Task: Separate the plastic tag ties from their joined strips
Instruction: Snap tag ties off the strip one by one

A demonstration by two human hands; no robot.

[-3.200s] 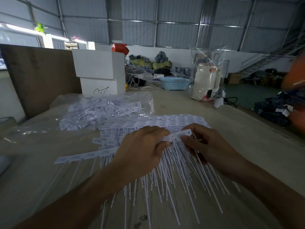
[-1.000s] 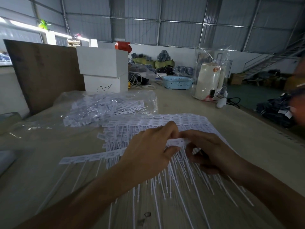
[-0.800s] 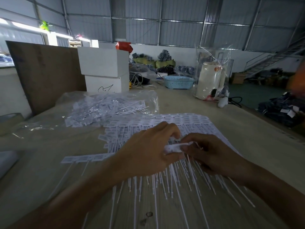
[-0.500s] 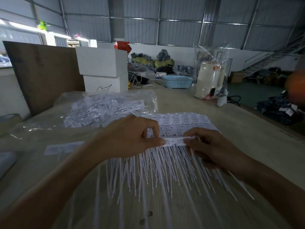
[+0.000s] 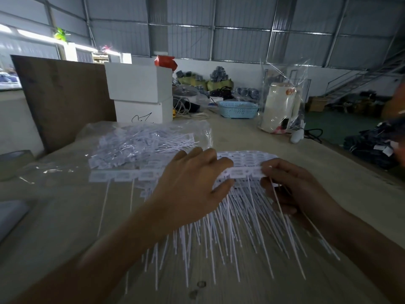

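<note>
A white joined strip of tag ties (image 5: pixel 243 172) is held level above a heap of tag ties (image 5: pixel 230 218) whose thin tails fan toward me on the wooden table (image 5: pixel 274 150). My left hand (image 5: pixel 190 189) pinches the strip's middle between thumb and fingers. My right hand (image 5: pixel 291 185) pinches the strip's right end. The strip's blurred left part (image 5: pixel 122 176) sticks out past my left hand. More joined strips (image 5: pixel 247 157) lie flat behind the hands.
A clear plastic bag of separated ties (image 5: pixel 142 145) lies at the back left. Behind it stand two white boxes (image 5: pixel 140 93) and a brown board (image 5: pixel 63 99). A blue basket (image 5: pixel 238 109) and a bagged white jug (image 5: pixel 282 106) are farther back.
The strip has been drawn to the right between my hands and lifted slightly. My left hand has shifted right along it. My right hand keeps its pinch on the end.
</note>
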